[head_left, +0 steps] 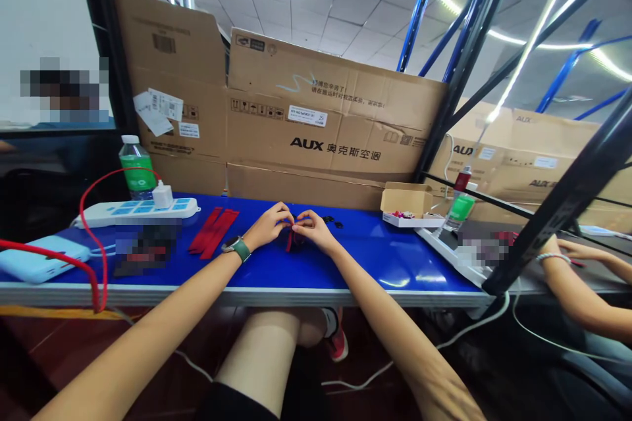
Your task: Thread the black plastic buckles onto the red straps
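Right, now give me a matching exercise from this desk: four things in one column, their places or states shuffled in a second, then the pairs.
Things:
1. Wristwatch with a green strap
2. Red strips
3. Small cardboard carton
4. Water bottle

Places or states:
A. Behind the white power strip
B. Open, flaps raised
C. Around the left wrist
D. Lying flat on the blue tabletop

Pairs: 1C, 2D, 3B, 4A

Large brown cardboard boxes (316,112) stand stacked beside a white wall (44,13) and blue steel shelving (412,20), beneath a white tiled ceiling (296,6) with glowing strip lights (536,46).
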The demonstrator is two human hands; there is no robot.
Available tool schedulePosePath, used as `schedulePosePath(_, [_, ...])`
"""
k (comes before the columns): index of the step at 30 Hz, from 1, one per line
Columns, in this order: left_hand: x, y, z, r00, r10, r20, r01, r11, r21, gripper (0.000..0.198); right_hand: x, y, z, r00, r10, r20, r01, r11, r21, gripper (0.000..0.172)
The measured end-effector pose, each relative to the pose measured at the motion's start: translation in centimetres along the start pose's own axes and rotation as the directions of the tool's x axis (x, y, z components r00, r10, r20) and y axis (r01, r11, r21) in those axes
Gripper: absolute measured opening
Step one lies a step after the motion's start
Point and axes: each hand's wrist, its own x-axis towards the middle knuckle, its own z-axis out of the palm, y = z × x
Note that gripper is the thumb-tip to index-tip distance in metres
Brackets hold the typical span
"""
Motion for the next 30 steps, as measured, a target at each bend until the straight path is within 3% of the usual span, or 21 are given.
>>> schedulePosePath(3, [0.1, 0.1, 0.0, 1.000, -0.004, 0.027, 0.004, 1.000, -0.020, 0.018, -0.1, -0.3, -0.1, 1.000, -0.008, -0.005, 0.008, 0.999, 0.031, 0.055])
schedulePosePath(9, [0.1, -0.6, -0.4, 0.989, -0.104, -0.103, 0.095, 0.992, -0.088, 0.017, -0.4, -0.6, -0.4, 0.999, 0.016, 0.039, -0.016, 1.000, -0.004, 0.050])
schedulePosePath(14, [0.0, -0.9, 0.1, 0.984, -0.180, 0.014, 0.179, 0.959, -0.219, 0.023, 0.0, 0.1, -0.4, 0.999, 0.016, 0.036, -0.014, 0.999, -0.034, 0.044])
schedulePosePath(19, [-0.5, -1.5, 1.2, 0.968, -0.236, 0.082, 0.250, 0.918, -0.309, 0.052, 0.2, 0.6, -0.6, 0.999, 0.008, -0.034, -0.010, 0.998, -0.065, 0.040])
schedulePosePath(24, [-0.7, -1.9, 1.4, 0.958, -0.228, 0.175, 0.258, 0.951, -0.169, 0.041, 0.4, 1.0, -0.8, 1.000, -0.018, -0.015, 0.016, 0.992, -0.123, 0.036])
schedulePosePath(30, [-0.6, -1.4, 1.1, 0.957, -0.238, 0.166, 0.261, 0.956, -0.134, 0.042, 0.6, 1.4, -0.8, 0.996, -0.084, 0.028, 0.088, 0.978, -0.191, 0.032])
